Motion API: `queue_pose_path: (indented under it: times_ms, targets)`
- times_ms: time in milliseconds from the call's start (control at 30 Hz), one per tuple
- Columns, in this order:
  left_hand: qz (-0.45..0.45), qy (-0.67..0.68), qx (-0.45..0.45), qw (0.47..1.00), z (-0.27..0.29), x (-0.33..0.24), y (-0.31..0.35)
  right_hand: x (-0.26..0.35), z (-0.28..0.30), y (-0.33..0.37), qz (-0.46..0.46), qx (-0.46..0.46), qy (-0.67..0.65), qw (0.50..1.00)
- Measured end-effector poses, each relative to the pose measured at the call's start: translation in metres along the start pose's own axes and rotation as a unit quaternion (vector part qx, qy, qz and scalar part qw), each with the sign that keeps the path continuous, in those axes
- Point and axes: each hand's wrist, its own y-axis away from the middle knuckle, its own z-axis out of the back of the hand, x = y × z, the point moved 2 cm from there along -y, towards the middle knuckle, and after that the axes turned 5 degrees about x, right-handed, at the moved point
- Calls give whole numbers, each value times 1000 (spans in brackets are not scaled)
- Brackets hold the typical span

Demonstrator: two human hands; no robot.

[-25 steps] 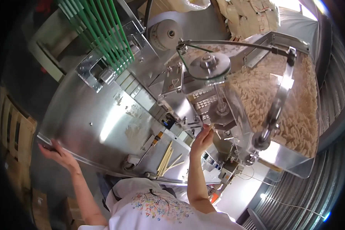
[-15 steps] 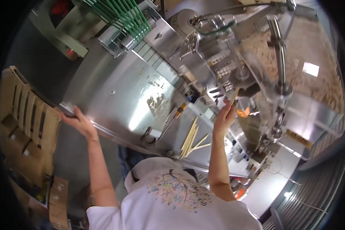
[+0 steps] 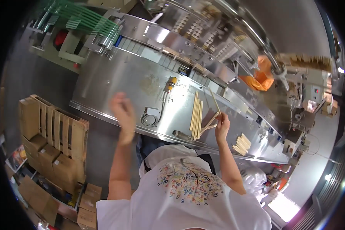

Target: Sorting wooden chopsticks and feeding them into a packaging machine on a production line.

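Observation:
My right hand is closed round the lower end of a thin pale wooden stick, which points up and away over the steel table. Beside it on the table lies a bunch of long pale sticks, with a couple more slanting off its right side. Over the table's left part hovers my left hand, blurred by motion, so its fingers are unclear. Between the hands lie a coiled grey cable with a small box and a yellow-ended cylinder, and a tool with a dark handle.
A pile of short pale pieces is on the table's right. A segmented conveyor runs along the far edge, with green rods at its left end. An orange sheet hangs beyond. A wooden pallet and cardboard boxes stand left.
My right hand has drawn back from the machine toward the table, with the stick still in it. My left hand has left the table's near edge and moved right over the tabletop. My view has shifted.

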Motion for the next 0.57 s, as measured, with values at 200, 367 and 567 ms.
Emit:
queue_pose_path:
  times_ms: [200, 367, 567]
  targets:
    - [18, 193, 313, 930, -105, -108, 65, 29, 29, -28, 129, -119, 4, 985]
    - [198, 373, 364, 830, -151, -147, 62, 59, 35, -41, 275, 59, 25, 959]
    - [144, 301, 208, 920, -143, -166, 66, 49, 27, -86, 214, 96, -98, 967]
